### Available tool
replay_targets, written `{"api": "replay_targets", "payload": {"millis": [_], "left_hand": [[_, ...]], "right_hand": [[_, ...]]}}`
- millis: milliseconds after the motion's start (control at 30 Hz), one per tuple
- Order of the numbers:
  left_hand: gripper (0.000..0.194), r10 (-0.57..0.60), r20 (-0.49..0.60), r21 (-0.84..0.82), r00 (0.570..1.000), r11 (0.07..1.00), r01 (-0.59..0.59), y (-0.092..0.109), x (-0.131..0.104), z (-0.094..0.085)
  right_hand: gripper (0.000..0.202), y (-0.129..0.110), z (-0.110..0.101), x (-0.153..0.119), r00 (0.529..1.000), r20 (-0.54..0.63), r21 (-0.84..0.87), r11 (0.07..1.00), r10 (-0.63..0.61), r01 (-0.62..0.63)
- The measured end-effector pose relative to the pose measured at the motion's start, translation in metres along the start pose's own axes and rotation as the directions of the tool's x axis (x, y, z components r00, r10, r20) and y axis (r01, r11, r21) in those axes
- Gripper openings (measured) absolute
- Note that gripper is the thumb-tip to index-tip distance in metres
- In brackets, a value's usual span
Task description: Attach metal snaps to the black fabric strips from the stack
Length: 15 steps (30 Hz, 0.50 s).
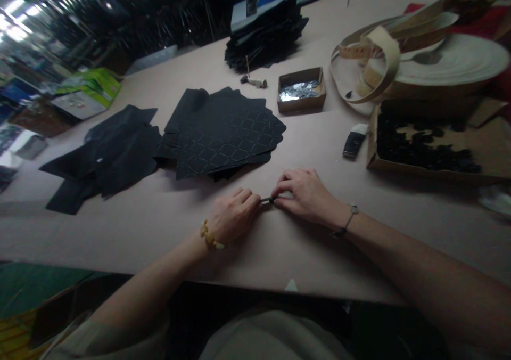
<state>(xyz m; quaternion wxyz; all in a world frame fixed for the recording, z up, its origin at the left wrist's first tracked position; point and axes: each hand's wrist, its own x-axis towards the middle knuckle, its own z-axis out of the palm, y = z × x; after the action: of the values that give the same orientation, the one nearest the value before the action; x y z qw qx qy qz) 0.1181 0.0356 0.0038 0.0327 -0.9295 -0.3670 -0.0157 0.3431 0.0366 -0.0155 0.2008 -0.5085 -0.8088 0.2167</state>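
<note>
Low over the front of the table, my left hand (235,211) and my right hand (305,192) meet around a small thin dark piece (265,199). Its narrow shaft shows between the fingertips, with a darker bit at the right end; its exact kind is too small to make out. Both hands are closed in a pinch, one at each end. Beyond them lies a fanned stack of black panels (231,131) with a diamond stitch pattern. More black panels (123,152) lie loosely to its left.
Right of my hands are an open cardboard box (431,171) of small black pieces and a black-and-white object (355,140). Farther back stand a small box of shiny metal pieces (301,90), a large tape roll (451,64), and a dark stack (267,40). The table edge runs close in front.
</note>
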Motion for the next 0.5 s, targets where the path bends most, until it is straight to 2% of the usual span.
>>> {"api": "replay_targets", "payload": {"millis": [267, 500], "left_hand": [[0.019, 0.104, 0.022, -0.011, 0.994, 0.995, -0.104, -0.005, 0.002, 0.001], [0.013, 0.209, 0.063, 0.010, 0.976, 0.978, -0.211, -0.011, 0.008, 0.001]], "right_hand": [[0.004, 0.001, 0.002, 0.000, 0.999, -0.031, -0.005, 1.000, -0.013, 0.013], [0.004, -0.001, -0.001, 0.002, 1.000, 0.002, 0.008, 1.000, -0.008, 0.008]]}}
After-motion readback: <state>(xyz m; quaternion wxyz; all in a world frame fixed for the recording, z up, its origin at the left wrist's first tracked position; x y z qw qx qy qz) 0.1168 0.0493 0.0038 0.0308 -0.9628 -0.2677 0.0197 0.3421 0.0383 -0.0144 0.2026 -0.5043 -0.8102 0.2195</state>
